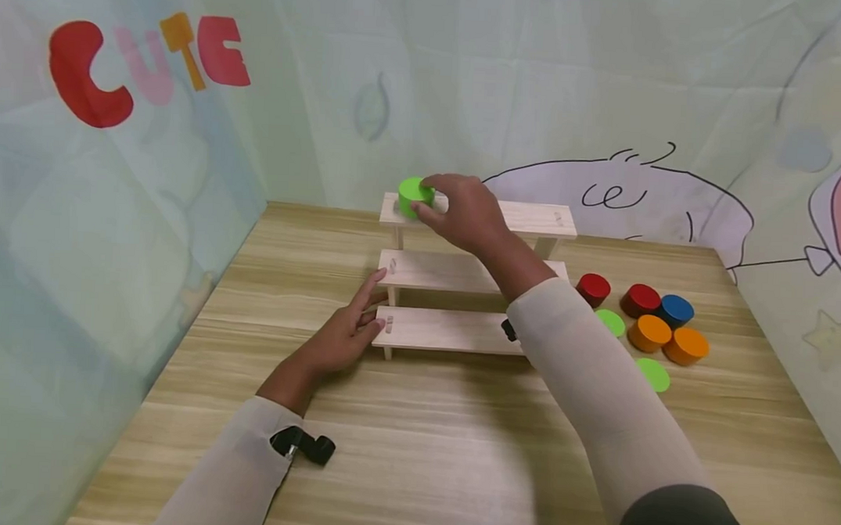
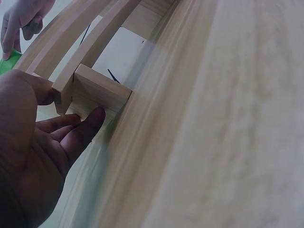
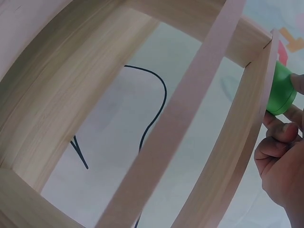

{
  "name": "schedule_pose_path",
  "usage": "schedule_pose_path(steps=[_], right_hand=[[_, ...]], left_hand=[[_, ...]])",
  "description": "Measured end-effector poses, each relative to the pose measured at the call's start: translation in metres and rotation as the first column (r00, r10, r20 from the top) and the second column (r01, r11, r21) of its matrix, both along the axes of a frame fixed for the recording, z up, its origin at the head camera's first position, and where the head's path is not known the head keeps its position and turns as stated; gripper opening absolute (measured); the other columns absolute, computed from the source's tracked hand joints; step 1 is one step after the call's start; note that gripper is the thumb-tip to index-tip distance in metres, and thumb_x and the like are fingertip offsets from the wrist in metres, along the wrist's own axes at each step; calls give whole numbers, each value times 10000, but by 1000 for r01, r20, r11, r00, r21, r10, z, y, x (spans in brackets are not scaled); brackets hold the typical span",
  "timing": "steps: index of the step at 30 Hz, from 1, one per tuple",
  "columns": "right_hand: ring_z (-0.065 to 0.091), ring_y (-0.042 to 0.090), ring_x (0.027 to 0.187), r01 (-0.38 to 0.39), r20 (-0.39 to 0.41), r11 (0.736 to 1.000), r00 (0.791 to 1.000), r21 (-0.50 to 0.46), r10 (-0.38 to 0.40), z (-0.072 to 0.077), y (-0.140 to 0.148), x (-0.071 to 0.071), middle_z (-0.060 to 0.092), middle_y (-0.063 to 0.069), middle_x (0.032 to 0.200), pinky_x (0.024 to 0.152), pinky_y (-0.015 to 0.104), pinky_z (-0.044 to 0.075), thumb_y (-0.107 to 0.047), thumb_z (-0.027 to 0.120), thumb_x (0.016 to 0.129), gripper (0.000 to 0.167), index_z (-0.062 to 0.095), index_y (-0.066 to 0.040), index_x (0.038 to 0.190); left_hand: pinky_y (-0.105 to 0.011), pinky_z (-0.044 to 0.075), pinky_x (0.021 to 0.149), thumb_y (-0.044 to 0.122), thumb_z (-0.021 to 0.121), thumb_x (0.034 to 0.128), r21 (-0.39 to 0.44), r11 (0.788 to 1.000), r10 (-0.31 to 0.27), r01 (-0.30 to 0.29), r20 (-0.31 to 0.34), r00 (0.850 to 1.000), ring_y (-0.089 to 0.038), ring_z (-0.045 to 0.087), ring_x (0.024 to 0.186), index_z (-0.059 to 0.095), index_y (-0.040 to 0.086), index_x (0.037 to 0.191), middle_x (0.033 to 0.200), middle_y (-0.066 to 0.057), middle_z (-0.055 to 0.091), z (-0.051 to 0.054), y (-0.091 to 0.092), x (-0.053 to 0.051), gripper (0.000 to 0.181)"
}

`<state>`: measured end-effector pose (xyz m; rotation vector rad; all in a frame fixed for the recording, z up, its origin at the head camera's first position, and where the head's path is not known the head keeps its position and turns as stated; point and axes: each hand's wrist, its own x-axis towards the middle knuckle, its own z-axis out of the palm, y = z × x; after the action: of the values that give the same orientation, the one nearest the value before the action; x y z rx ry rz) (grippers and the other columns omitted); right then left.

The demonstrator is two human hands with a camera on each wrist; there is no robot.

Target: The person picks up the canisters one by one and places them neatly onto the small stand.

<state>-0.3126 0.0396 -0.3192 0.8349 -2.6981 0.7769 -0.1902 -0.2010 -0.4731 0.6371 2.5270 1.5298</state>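
A pale wooden rack with three stepped shelves [image 1: 453,330] stands on the table. At the left end of its top shelf [image 1: 521,217] is a green cylinder [image 1: 411,199], pinched between the thumb and fingers of my right hand [image 1: 468,214]. The right wrist view shows the green cylinder [image 3: 282,90] at the shelf's edge, with the right hand [image 3: 285,152] around it. My left hand [image 1: 343,337] touches the left ends of the lower two shelves. In the left wrist view, the fingers of the left hand [image 2: 42,137] lie around the rack's end piece [image 2: 102,85].
Right of the rack on the wooden table [image 1: 250,286] lie two red cylinders [image 1: 593,290], a blue one [image 1: 676,311], two orange ones [image 1: 650,334] and two green discs [image 1: 653,375]. Printed cloth [image 1: 330,71] hangs behind and at both sides.
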Motion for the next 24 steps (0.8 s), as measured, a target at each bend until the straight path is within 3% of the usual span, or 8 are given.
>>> schedule_pose_path(steps=[8,14,17,24], right_hand=[[635,290,1451,3,20,1000,1000,-18,-3,-2,1,-2,704,80,1507,1215,483,519,-374,743,1048,471,709,-110,1437],[649,329,1418,57,32,997,998,52,-59,0,1,-1,673,93,1545,1113,524,576,-447,783,1001,803,444,-177,1677],[668,345,1382,90,32,993,995,77,-93,3,3,1,672,93,1541,1062,534,594,-496,805,971,947,320,-191,1725],[663,349,1392,101,18,992,995,79,-103,6,9,6,657,87,1563,1053,536,600,-532,800,964,967,313,-187,1725]], left_hand=[[-627,499,1193,133,502,1159,-5,1000,7,-7,17,1000,-489,527,1506,9,390,1765,1750,-273,346,1,0,0,823],[-634,495,1195,150,505,1162,-7,1000,6,-5,20,1000,-489,528,1506,11,399,1763,1755,-271,336,1,-2,0,817],[-633,493,1197,149,507,1161,-3,1000,1,-1,17,1000,-490,531,1504,15,399,1762,1752,-272,340,1,-1,-1,816],[-630,498,1193,150,507,1161,-5,1000,2,-2,23,1000,-484,529,1507,13,406,1761,1756,-267,337,1,-1,-1,818]])
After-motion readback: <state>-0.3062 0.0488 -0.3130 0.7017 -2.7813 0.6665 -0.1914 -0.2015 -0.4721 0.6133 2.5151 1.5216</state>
